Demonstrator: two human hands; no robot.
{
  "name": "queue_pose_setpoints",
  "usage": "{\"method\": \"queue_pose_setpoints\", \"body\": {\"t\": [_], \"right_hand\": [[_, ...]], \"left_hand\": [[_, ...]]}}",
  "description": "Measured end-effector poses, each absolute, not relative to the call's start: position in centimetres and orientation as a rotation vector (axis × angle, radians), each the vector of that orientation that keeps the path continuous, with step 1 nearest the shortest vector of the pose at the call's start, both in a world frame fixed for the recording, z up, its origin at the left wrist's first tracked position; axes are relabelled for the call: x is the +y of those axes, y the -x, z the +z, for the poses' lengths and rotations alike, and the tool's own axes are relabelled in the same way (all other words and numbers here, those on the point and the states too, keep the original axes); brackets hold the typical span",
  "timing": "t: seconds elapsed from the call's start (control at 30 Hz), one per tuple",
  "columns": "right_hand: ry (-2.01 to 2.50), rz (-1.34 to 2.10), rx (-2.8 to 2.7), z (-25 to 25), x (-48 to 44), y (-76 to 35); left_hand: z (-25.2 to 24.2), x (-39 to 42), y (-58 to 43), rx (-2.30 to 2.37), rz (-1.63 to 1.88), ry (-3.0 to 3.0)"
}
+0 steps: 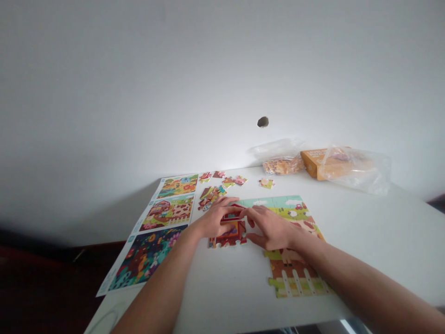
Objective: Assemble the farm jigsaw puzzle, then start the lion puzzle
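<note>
A partly joined jigsaw puzzle of a farm scene lies flat on the white table, with a cow, sheep and a white fence on it. At its left are joined pieces of a red barn. My left hand rests over these barn pieces, thumb and fingers apart. From the right, my right hand reaches over the puzzle's middle, its thumb and curved fingers apart beside the barn's right edge. The hands cover part of the picture. Just beyond my left hand are loose puzzle pieces, some overlapping.
A reference sheet with three pictures lies along the table's left edge. More pieces and a single piece lie toward the wall. At the back right are bagged pieces and an orange box partly under clear plastic.
</note>
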State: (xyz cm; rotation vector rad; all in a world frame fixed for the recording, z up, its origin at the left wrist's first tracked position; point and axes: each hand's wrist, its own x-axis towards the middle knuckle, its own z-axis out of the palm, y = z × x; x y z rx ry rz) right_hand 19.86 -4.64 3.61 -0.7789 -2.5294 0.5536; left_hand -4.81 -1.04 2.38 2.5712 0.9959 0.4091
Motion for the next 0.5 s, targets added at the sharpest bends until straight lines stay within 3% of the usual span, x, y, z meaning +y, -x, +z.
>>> {"method": "queue_pose_setpoints", "body": {"t": [0.5], "right_hand": [[0.699,0.563,-2.649,3.30,-4.60,-20.10]], "left_hand": [[2.41,-1.02,4.92,0.990,0.373,-2.564]]}}
